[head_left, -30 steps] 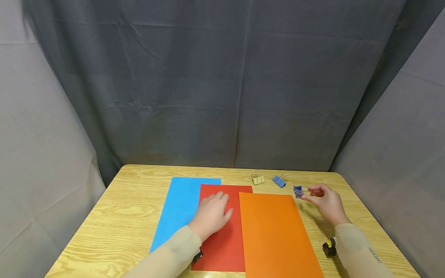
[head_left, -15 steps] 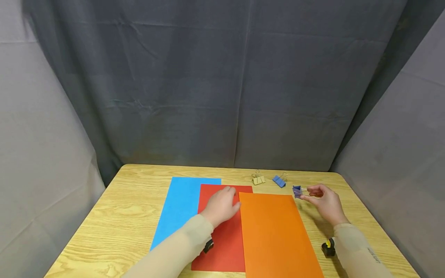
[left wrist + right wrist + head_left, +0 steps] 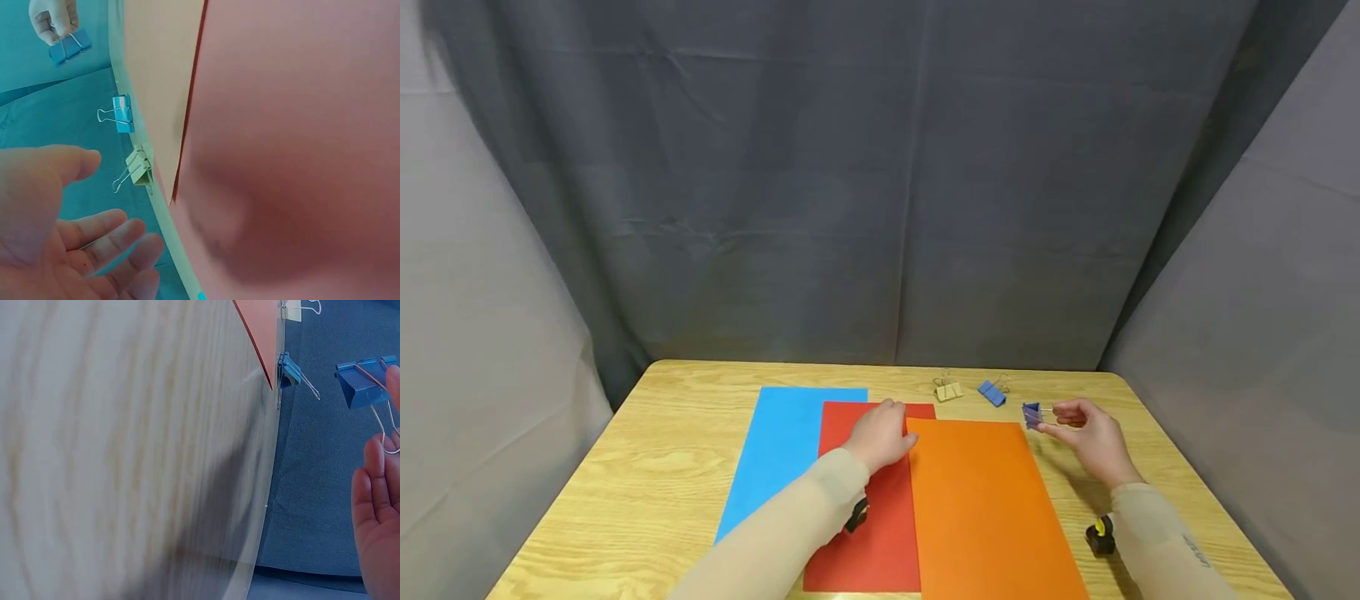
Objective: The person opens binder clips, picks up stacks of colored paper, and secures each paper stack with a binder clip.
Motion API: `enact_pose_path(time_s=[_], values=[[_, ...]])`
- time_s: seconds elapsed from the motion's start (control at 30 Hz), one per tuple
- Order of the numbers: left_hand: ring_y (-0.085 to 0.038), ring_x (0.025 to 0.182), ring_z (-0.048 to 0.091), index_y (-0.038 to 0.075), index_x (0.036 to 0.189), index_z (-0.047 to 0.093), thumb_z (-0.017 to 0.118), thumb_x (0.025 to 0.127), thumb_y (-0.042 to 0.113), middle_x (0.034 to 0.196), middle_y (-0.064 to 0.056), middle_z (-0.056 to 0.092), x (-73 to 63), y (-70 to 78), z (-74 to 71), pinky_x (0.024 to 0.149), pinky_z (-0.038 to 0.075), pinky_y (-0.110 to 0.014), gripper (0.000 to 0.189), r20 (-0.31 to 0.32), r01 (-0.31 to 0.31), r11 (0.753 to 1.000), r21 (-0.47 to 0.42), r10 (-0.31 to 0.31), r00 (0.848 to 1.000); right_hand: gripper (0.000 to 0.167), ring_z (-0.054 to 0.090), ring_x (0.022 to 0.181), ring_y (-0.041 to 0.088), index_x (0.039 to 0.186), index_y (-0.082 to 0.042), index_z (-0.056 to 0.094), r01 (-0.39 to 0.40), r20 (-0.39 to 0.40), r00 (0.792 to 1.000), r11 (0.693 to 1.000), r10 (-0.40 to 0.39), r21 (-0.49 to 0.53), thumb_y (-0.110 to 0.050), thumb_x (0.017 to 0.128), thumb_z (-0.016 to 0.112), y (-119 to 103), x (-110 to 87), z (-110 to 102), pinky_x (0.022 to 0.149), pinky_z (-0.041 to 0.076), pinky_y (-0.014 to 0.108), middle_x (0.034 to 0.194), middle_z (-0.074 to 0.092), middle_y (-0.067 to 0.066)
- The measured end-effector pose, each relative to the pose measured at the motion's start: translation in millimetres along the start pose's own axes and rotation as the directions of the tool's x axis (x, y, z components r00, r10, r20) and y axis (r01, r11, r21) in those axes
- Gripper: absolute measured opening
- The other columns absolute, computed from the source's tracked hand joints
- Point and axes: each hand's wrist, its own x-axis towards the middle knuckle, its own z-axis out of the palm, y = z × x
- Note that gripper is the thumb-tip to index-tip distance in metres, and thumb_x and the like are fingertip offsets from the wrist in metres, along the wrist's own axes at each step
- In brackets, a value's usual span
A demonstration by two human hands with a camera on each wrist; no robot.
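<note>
My left hand (image 3: 880,437) hovers over the red sheet (image 3: 891,542), its thumb by the upper left corner of the orange sheet (image 3: 988,508). In the left wrist view its fingers (image 3: 109,240) are loosely bent and apart, with nothing between them. Off to the right, my right hand (image 3: 1097,442) pinches a blue-purple binder clip (image 3: 1032,415) above the table. The right wrist view shows this clip's body (image 3: 365,384) with its wire handles between thumb and fingers. The orange sheet overlaps the red one, which overlaps a blue sheet (image 3: 782,450).
At the back of the wooden table (image 3: 647,483) lie a pale yellow binder clip (image 3: 948,392) and a blue binder clip (image 3: 992,394), both behind the orange sheet. A dark grey curtain (image 3: 775,208) hangs behind the table, with lighter cloth on both sides.
My left hand has moved right across the red sheet to the orange sheet's corner. The right hand still holds the clip in about the same place; the head view has shifted slightly.
</note>
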Motion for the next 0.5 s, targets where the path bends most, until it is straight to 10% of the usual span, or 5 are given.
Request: enact_pose_path(time_s=[0.5], values=[[-0.020, 0.079, 0.056, 0.002, 0.133, 0.062, 0.073, 0.097, 0.038, 0.118, -0.013, 0.061, 19.6, 1.4, 14.2, 0.076, 0.053, -0.034, 0.053, 0.051, 0.048, 0.999, 0.025, -0.049, 0.997, 0.055, 0.066, 0.109, 0.036, 0.126, -0.001, 0.064, 0.004, -0.021, 1.000, 1.000, -0.004, -0.004, -0.037, 0.089, 0.082, 2, -3.2, -3, 0.091, 0.057, 0.039, 0.121, 0.070, 0.022]])
